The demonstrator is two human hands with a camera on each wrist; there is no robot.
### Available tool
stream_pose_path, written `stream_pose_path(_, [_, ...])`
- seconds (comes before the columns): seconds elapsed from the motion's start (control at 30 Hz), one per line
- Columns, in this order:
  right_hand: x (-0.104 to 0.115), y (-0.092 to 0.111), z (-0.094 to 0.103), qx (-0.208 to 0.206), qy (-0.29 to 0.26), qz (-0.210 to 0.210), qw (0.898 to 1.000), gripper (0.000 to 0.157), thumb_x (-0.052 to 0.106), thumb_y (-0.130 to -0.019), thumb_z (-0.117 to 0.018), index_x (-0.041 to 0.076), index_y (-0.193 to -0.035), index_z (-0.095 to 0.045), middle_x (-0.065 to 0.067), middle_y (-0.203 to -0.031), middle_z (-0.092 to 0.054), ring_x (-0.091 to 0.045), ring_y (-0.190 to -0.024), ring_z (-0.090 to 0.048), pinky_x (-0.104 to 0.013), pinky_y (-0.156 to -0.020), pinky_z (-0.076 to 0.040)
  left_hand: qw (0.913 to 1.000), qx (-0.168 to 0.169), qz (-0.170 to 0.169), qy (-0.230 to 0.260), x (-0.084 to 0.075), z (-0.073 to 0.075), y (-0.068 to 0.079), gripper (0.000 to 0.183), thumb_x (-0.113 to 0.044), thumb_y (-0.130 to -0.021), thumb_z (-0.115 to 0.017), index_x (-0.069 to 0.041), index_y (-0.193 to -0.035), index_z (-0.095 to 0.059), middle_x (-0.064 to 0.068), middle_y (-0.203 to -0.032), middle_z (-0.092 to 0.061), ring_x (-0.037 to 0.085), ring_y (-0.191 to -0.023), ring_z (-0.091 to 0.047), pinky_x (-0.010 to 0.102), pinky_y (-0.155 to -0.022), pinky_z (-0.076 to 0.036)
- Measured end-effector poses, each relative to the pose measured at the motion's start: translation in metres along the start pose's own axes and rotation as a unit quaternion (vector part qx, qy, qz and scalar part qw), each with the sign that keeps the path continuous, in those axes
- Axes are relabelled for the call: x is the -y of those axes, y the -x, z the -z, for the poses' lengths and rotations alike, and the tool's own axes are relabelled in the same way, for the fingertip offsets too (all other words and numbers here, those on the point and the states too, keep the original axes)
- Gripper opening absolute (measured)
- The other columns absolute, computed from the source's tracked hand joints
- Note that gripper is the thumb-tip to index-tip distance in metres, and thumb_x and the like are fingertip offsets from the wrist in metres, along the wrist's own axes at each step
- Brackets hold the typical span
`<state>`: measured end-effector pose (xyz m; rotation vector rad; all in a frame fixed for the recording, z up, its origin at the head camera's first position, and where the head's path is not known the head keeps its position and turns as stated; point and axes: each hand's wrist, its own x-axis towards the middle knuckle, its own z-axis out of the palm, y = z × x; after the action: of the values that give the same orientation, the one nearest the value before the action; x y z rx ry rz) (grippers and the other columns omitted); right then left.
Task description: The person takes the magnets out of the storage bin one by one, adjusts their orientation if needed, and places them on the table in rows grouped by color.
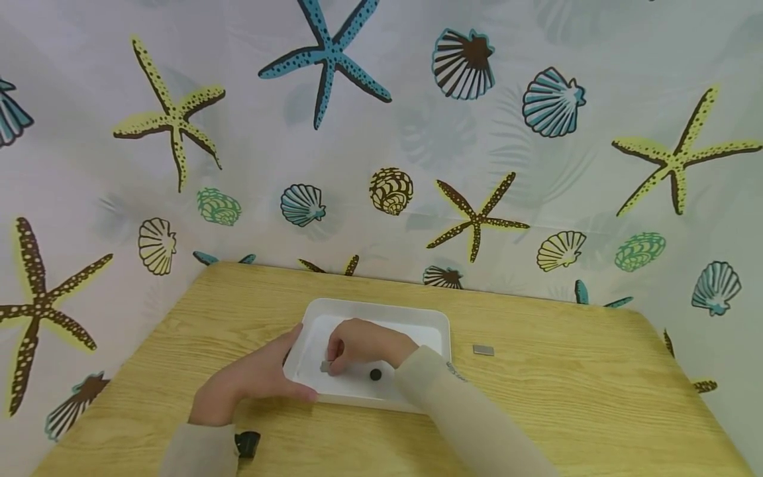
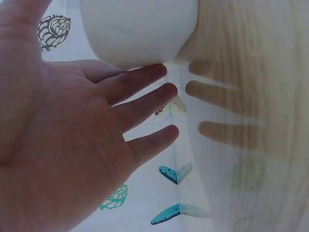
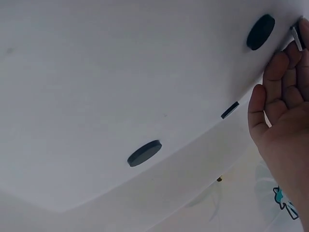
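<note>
A white shallow tray (image 1: pixel 411 317) lies on the wooden table. Inside it, toward the left end, my right hand (image 1: pixel 363 341) pinches a small grey flat rectangular piece (image 1: pixel 325 366) close over the floor. That piece (image 3: pixel 298 37) shows a dark edge in the right wrist view. To the right of the hand lies a black disc (image 1: pixel 375 375). Two discs show in the right wrist view, plus a thin dark bar (image 3: pixel 230 110). My left hand (image 1: pixel 262 371) braces the tray's front left corner, thumb along the front wall. Its fingers (image 2: pixel 145 106) are spread and fairly straight beneath the tray's outside.
A grey rectangular piece (image 1: pixel 483 350) lies on the table (image 1: pixel 566 384) right of the tray. Behind the table hangs a white curtain (image 1: pixel 381 146) printed with shells and starfish. A black wrist device (image 1: pixel 247 444) sits at the left sleeve.
</note>
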<state>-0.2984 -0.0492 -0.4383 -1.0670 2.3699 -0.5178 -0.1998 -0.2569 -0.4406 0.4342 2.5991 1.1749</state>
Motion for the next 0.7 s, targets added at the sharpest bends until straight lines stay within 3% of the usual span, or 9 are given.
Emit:
stream_pose_path(0.33, [-0.006,0.006,0.007,-0.017,0.021,0.016,1.000,0.005,0.022,-0.095,-0.076,0.018,-0.098,-0.078,0.011,-0.093,-0.072,-0.002,-0.082,-0.059,-0.016,-0.080,-0.051,0.9996,0.001,0.028,-0.001,-0.003,0.000,-0.001,0.137,-0.047,-0.074,-0.092,-0.002,-0.165,-0.001,0.023,-0.172,-0.017,0.041,-0.154,-0.029,0.063,-0.121,-0.030])
stream_pose_path(0.7, [-0.010,0.022,0.029,-0.046,0.004,0.033,0.998,0.010,0.015,-0.097,-0.071,0.016,-0.104,-0.077,0.008,-0.097,-0.072,-0.003,-0.085,-0.060,-0.017,-0.078,-0.051,0.9997,0.006,0.022,-0.009,-0.003,0.000,-0.003,0.140,-0.048,-0.073,-0.092,0.002,-0.164,0.001,0.026,-0.171,-0.014,0.044,-0.155,-0.027,0.064,-0.122,-0.029])
